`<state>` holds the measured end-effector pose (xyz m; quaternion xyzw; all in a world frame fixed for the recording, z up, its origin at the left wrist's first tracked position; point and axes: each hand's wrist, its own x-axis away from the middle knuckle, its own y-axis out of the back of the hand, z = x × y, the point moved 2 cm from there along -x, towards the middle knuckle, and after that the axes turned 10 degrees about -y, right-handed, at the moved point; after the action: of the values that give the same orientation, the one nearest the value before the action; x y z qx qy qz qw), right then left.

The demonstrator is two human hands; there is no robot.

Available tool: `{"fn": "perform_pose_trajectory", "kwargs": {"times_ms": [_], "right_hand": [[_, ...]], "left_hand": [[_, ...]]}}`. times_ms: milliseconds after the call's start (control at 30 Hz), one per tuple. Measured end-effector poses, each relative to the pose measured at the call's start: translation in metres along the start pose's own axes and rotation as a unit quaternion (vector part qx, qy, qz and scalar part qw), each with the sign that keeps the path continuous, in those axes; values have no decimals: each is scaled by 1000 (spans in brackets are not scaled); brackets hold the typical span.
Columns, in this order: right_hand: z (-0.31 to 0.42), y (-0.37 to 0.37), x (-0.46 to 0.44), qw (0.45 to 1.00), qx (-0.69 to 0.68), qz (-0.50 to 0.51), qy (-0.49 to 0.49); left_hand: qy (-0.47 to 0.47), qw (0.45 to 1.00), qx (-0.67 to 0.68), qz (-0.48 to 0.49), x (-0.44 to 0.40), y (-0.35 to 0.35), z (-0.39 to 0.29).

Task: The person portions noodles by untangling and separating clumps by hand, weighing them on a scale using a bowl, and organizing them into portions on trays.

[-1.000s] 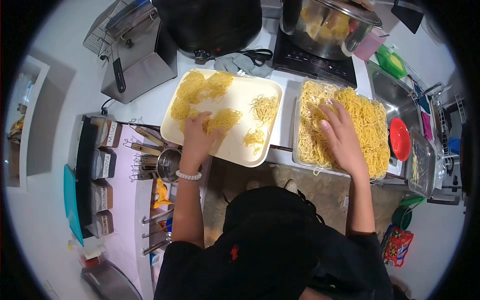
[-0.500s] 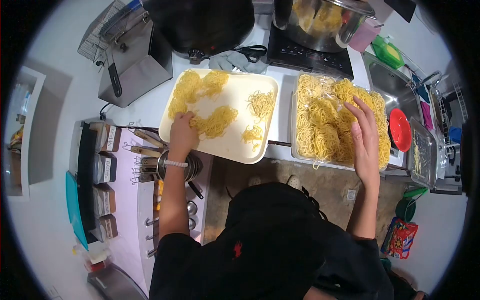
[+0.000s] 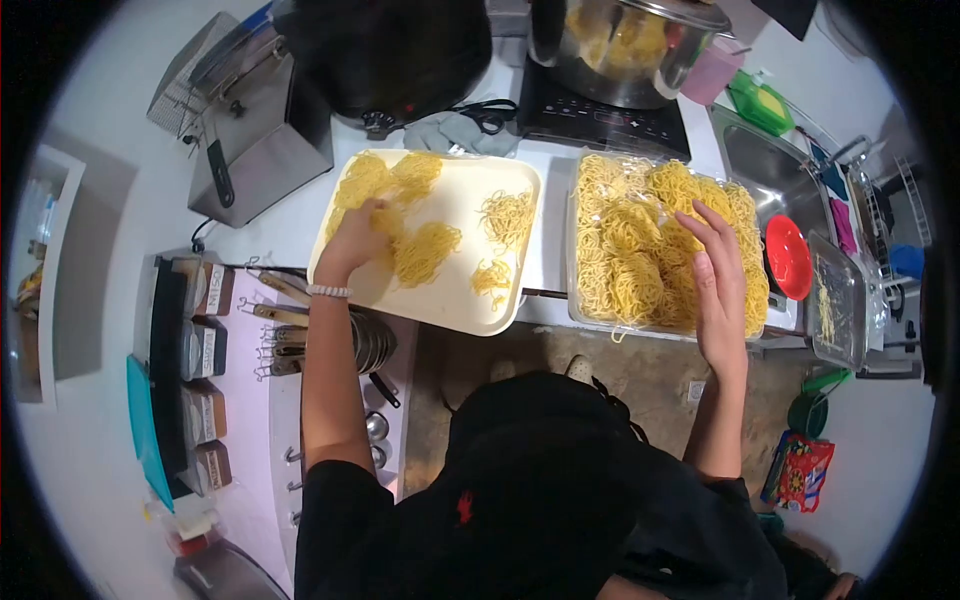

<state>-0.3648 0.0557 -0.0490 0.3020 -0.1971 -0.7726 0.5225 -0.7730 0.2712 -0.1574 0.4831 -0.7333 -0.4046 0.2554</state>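
Note:
On the cream tray (image 3: 465,300) lie several loose clumps of yellow noodles (image 3: 425,255). My left hand (image 3: 355,243), with a beaded bracelet at the wrist, is down among the noodles at the tray's left side. Its fingers curl into a clump and are partly hidden. To the right, a clear plastic container (image 3: 592,318) is packed with noodle portions (image 3: 632,240), partly covered by clear film. Over its right part, my right hand (image 3: 718,295) holds nothing, its fingers stretched out and apart. Whether it touches the noodles I cannot tell.
Behind the container, a steel pot (image 3: 625,65) stands on a black induction cooker (image 3: 605,128). Black-handled scissors (image 3: 490,115) and a grey cloth (image 3: 455,135) lie behind the tray. A steel fryer (image 3: 270,145) is at left; a red bowl (image 3: 788,258) and sink (image 3: 765,150) are at right.
My left hand has moved up and slightly left over the tray, further into the noodles. My right hand stays spread over the container. The whole view has shifted slightly.

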Motion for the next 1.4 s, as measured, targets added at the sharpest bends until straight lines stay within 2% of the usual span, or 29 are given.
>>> {"fn": "perform_pose_trajectory", "kwargs": {"times_ms": [67, 133, 200, 300, 400, 467, 533, 667, 733, 800, 900, 1033, 1100, 1133, 1167, 1200, 1233, 1300, 1333, 1400], "right_hand": [[-3, 5, 1, 1000, 3, -6, -2], [-9, 11, 5, 1000, 7, -14, -14], [-16, 15, 7, 999, 8, -21, -25], [-21, 21, 15, 999, 5, -31, -41], [-32, 25, 21, 998, -2, -38, -55], [-37, 28, 27, 996, -8, -43, -75], [-41, 31, 29, 996, -8, -51, -78], [-43, 35, 27, 996, -8, -61, -70], [-42, 36, 27, 996, -11, -61, -70], [-43, 38, 25, 996, -13, -61, -65], [-45, 42, 27, 996, -8, -64, -60], [-52, 51, 31, 995, -1, -82, -57], [-57, 58, 36, 994, 0, -97, -58], [-60, 62, 39, 993, 0, -106, -60], [-63, 66, 42, 991, 1, -114, -62], [-64, 70, 43, 990, 5, -122, -67], [-66, 74, 45, 989, 10, -130, -72], [-72, 83, 50, 986, 17, -146, -80], [-79, 88, 50, 984, 20, -156, -81], [-98, 96, 51, 979, 22, -176, -96]], "left_hand": [[85, 995, 10, 45, 0, -12, -16], [109, 993, -55, -3, -3, -31, -18], [112, 974, -194, -31, 3, -40, -43], [90, 973, -200, -70, 0, -44, -20], [106, 989, -15, -102, 6, -16, 1], [136, 973, 127, -138, 5, 9, 29], [88, 936, 301, -161, 7, 44, 18], [45, 924, 318, -206, 6, 114, -61], [-7, 917, 329, -224, 3, 133, -110], [-77, 912, 353, -194, -4, 144, -150], [-173, 896, 382, -143, -21, 130, -212], [-210, 882, 417, -63, -57, 67, -270], [-202, 896, 395, -17, -78, 17, -286], [-176, 953, 247, -8, -92, -11, -292], [-221, 952, 209, -42, -100, -44, -294], [-177, 970, 149, -75, -87, -61, -317], [-232, 964, 81, -100, -109, -106, -296], [-228, 970, -20, -80, -101, -151, -296], [-233, 967, -66, -78, -95, -166, -297], [-224, 970, -76, -55, -79, -140, -315]]}}
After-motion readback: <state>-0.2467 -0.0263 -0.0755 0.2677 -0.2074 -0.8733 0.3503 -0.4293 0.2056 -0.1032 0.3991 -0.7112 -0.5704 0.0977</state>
